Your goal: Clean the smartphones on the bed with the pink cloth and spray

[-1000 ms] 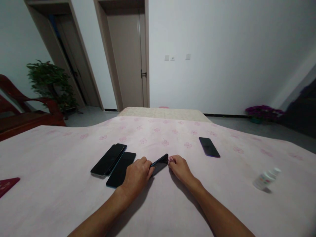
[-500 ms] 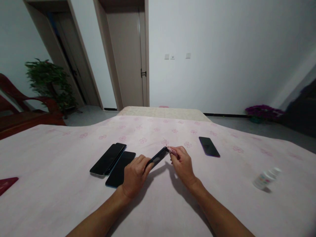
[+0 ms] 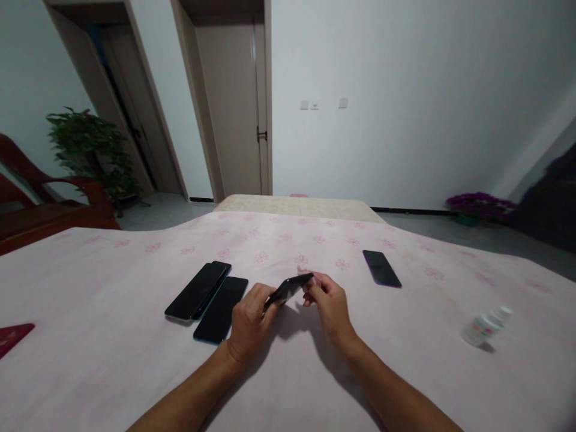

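Above the middle of the cloth, my left hand [image 3: 252,318] is closed around the near end of a dark smartphone [image 3: 290,287], which is held tilted. My right hand [image 3: 330,303] pinches a small pink cloth [image 3: 315,280] against the far end of that phone. Part of the cloth is hidden by the fingers. Just left of my left hand, another black smartphone [image 3: 222,309] lies flat, its screen up. Beside it, a smartphone with a dark screen [image 3: 195,293] rests overlapping one more phone, of which only an edge shows.
A pale pink flowered tablecloth [image 3: 135,288] covers the table. Toward the right lie a single smartphone [image 3: 381,268] and, nearer, a white bottle [image 3: 486,327]. A dark red flat object [image 3: 14,337] is at the left edge. A wooden chair [image 3: 58,192] stands beyond on the left.
The held phone has turned to a flatter angle and its far end has come slightly lower. My right hand with the cloth has shifted a little along with it.
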{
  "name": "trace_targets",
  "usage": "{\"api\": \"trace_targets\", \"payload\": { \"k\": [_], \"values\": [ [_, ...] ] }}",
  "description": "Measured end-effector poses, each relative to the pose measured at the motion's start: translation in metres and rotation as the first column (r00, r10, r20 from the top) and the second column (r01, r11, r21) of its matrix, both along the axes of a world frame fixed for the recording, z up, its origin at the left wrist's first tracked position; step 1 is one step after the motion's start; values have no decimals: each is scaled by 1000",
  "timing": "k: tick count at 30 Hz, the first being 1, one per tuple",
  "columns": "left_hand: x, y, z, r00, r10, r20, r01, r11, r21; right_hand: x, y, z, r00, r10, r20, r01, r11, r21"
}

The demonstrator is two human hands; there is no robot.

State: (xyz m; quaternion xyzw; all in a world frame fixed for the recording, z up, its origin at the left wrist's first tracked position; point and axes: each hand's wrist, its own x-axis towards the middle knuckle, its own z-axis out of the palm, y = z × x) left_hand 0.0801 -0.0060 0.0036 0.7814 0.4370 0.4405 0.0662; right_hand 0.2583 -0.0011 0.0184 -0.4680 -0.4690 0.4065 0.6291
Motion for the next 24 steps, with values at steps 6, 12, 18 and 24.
{"api": "trace_targets", "payload": {
  "k": [6,12,18,24],
  "values": [
    [-1,3,-2,989,-64,135,70,997,-39,-2,-14,7,891,-171,420,-32,900,434],
    [-7,7,1,984,-43,174,29,996,82,-2,-15,0,808,-243,537,-116,827,550],
    [-11,11,3,972,-87,217,51,984,168,-1,-9,-6,810,-239,536,-108,837,536],
    [-3,7,-7,892,-34,450,69,996,-63,0,-14,-1,794,-305,526,-118,771,626]
  ]
}}
